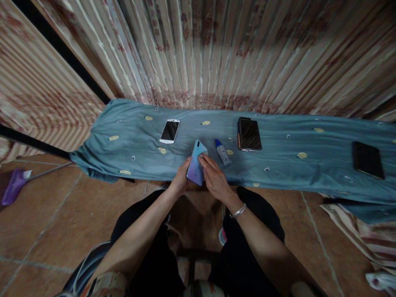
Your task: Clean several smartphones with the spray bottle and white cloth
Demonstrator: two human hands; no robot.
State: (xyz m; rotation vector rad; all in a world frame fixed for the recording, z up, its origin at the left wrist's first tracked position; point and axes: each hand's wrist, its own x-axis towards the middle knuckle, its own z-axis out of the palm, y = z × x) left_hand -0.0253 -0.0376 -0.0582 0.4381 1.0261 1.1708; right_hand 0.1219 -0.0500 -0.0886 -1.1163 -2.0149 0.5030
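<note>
My left hand grips the lower left edge of a light blue-to-purple phone, held back side up over the near edge of a blue cloth. My right hand rests its fingers on the phone's right side, pressing what looks like a small wipe against it; the wipe is mostly hidden. A small clear bottle with a blue cap lies on the cloth just right of the phone.
On the cloth lie a white phone, a dark phone in a case and a black phone far right. Patterned curtains hang behind. A purple dustpan lies on the tiled floor at left.
</note>
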